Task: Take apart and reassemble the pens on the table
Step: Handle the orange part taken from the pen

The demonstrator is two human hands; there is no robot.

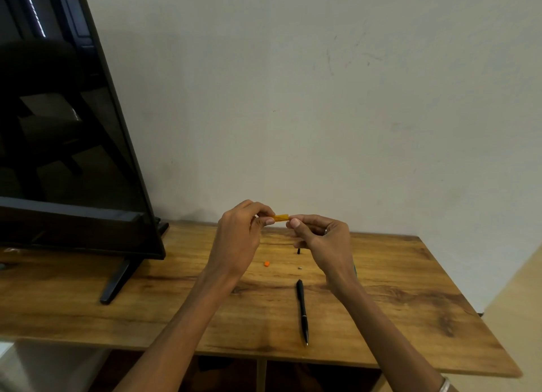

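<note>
Both hands are raised above the wooden table [410, 289] and hold a short orange pen piece [281, 217] between them. My left hand [240, 239] pinches its left end with thumb and fingertips. My right hand [322, 239] pinches its right end. A whole black pen [302, 311] lies on the table below, tip toward me. A small orange part [266, 263], a small black part [299, 251] and a tiny pale part [299, 267] lie loose under my hands.
A large black monitor [58, 127] stands on the left of the table, its stand foot [115, 283] reaching toward the front edge. A plain wall rises behind the table. The table's right corner is near a beige floor.
</note>
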